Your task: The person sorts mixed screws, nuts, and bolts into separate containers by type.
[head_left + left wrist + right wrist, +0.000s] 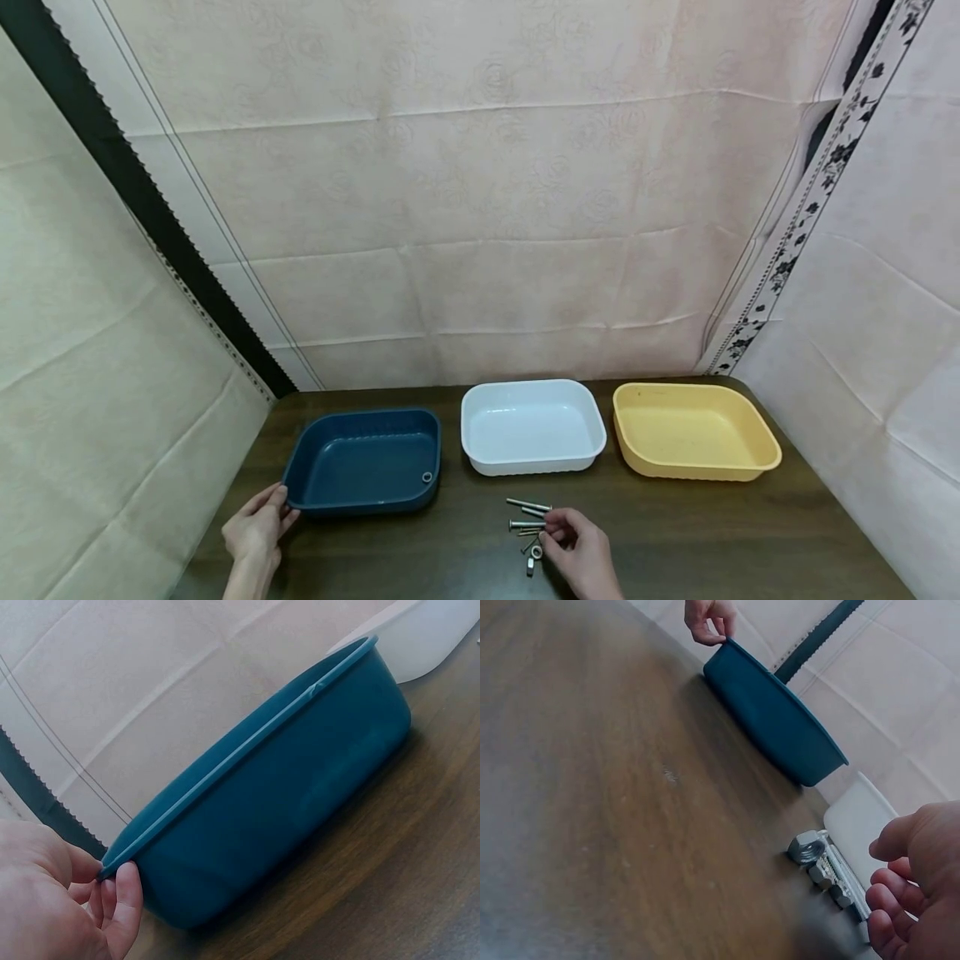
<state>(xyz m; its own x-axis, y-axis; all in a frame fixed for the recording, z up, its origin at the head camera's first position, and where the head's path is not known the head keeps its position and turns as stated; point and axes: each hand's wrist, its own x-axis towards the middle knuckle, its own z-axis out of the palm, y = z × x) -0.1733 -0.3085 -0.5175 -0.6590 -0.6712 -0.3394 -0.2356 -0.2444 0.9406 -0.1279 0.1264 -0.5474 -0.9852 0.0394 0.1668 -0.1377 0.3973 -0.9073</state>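
My left hand [257, 533] pinches the near left corner rim of the blue tray [277, 802], thumb and fingertips on its edge. Inside that tray lies one small metal nut [427, 477]. Over a small pile of hardware, my right hand [579, 546] has its thumb and index finger parted. No object shows between them in the right wrist view. Several bolts [525, 525] lie at these fingertips, pointing roughly left to right. At the pile's near end are a round-looking nut [536, 552] and another nut [530, 567] on its side; a large hex nut [807, 847] appears close up in the right wrist view.
A white tray [534, 464] stands at the back middle, beyond the hardware. To its right is a yellow tray [697, 471]. All rest on a dark wooden table [420, 558]. Pale cloth [480, 183] hangs behind and at both sides.
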